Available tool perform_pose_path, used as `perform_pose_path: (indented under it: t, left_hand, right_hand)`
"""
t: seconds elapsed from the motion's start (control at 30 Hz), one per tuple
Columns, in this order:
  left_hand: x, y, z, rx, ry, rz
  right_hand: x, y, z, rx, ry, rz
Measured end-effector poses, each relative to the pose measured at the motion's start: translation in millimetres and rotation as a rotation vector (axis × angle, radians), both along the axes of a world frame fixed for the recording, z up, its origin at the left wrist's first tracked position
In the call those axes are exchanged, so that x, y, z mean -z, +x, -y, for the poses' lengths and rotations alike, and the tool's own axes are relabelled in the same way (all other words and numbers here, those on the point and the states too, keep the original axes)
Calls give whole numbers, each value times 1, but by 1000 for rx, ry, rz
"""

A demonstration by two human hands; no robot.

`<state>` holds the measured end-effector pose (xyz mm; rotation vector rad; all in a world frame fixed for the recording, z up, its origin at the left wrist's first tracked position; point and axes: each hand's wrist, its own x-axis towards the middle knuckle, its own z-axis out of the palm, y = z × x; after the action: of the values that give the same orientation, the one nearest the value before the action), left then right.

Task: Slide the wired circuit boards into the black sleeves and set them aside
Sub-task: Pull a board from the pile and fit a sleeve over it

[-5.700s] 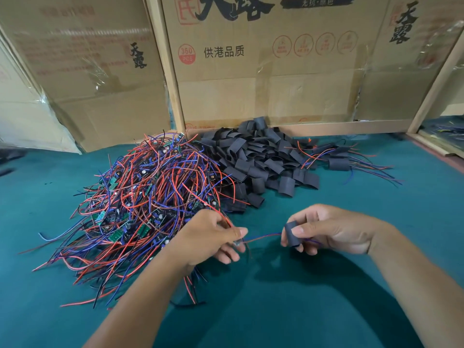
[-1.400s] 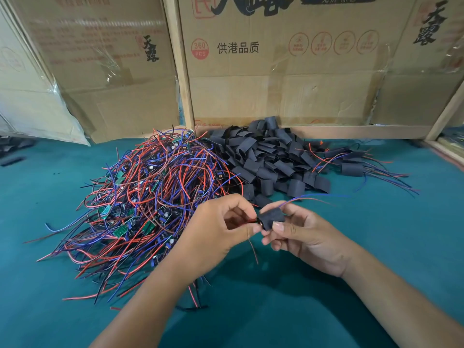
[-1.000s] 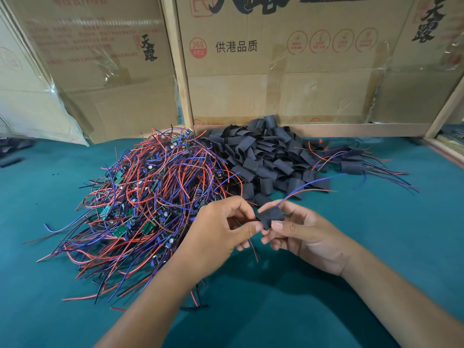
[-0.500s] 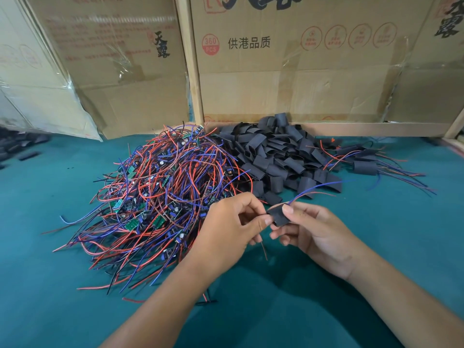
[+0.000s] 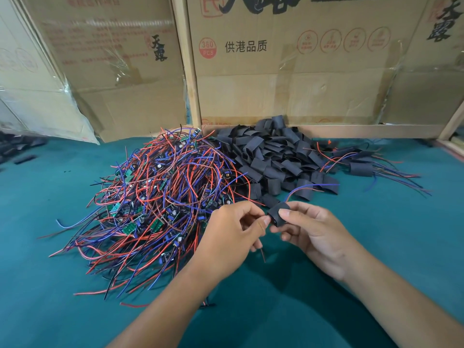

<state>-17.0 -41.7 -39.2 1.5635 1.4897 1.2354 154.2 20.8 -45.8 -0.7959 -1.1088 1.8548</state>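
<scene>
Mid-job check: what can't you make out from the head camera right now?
- Circuit board: hidden inside the black sleeve held by the right hand; how far in is unknown.
- Left hand pinch: its fingers cover what they hold.
- Dark items at far left: cut off by the frame edge.

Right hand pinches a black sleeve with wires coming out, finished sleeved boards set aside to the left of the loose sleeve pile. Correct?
Not quite. The finished sleeved boards lie to the right of the loose sleeve pile, as the head view shows. The rest holds: the right hand pinches a black sleeve with wires coming out.
</scene>
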Motion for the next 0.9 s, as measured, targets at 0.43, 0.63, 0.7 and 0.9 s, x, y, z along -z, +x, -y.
perform_pose_path:
  t: [0.43, 0.63, 0.7, 0.9]
  left_hand:
    - [8, -3, -5, 32, 19, -386]
    - [10, 2, -2, 16, 49, -723]
    - [10, 1, -2, 33, 39, -787]
    - [16, 4, -6, 49, 55, -875]
  right_hand:
    - [-45, 62, -86, 592, 146, 200]
    - [-66, 94, -158, 700, -41, 423]
    - [-61, 94, -152, 725, -75, 551]
    - [-26, 7, -85, 267, 299, 728]
